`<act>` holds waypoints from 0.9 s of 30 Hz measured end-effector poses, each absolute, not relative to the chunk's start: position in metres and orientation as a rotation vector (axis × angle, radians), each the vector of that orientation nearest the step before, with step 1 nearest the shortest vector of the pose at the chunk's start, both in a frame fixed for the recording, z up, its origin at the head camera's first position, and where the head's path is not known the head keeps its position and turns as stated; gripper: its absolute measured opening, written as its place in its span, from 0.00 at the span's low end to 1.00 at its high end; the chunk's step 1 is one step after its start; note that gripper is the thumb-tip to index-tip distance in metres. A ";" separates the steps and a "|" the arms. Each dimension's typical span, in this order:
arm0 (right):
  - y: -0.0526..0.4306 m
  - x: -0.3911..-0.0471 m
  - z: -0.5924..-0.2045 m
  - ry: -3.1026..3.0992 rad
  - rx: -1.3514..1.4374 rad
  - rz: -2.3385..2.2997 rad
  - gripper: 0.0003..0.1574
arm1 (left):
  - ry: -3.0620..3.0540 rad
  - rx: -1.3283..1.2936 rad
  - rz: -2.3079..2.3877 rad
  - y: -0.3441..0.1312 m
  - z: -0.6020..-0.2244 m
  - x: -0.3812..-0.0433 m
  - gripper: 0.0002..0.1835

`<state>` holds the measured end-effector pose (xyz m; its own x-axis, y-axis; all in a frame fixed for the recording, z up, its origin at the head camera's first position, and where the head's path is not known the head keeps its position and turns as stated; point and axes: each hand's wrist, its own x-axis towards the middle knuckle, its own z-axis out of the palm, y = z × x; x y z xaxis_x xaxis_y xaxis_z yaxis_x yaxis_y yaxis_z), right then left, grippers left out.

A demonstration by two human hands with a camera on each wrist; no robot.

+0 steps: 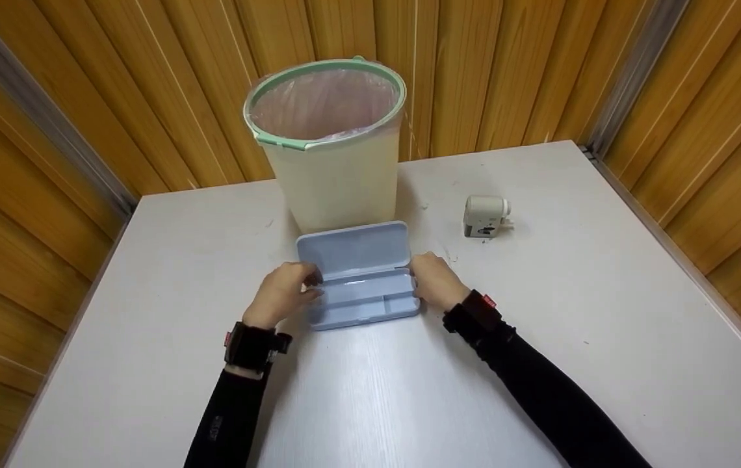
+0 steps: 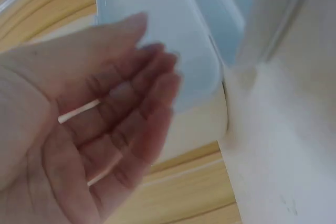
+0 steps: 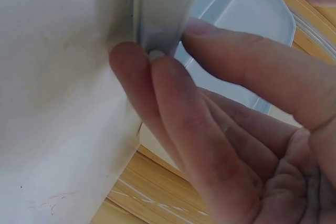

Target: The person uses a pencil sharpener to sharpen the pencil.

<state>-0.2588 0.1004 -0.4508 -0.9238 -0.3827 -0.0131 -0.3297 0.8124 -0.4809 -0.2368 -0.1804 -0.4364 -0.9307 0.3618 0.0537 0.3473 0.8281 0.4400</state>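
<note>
A light blue pencil case [image 1: 354,294] lies on the white table with its lid [image 1: 352,250] raised and tipped back toward the bin. Its inside, a long section and two shorter ones in front, shows nothing in it. My right hand [image 1: 439,281] pinches the case's right end; in the right wrist view the thumb is on the rim and the fingertips [image 3: 176,74] are low on the end wall. My left hand [image 1: 279,292] is at the left end, fingers loosely bent. In the left wrist view that hand [image 2: 105,114] holds nothing.
A cream waste bin [image 1: 344,188] with a green rim and a clear liner stands right behind the case. A small grey boxy device [image 1: 484,214] with a white knob sits back right. Wood-patterned walls [image 1: 461,78] border the table's back and sides.
</note>
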 end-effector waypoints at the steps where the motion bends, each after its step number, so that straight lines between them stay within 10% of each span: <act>1: 0.101 -0.259 -0.451 2.886 -0.569 -0.741 0.28 | 2.950 0.609 0.712 -0.176 -0.438 -0.237 0.09; 27: 0.100 -0.256 -0.449 2.891 -0.575 -0.716 0.23 | 2.937 0.647 0.514 -0.148 -0.466 -0.240 0.05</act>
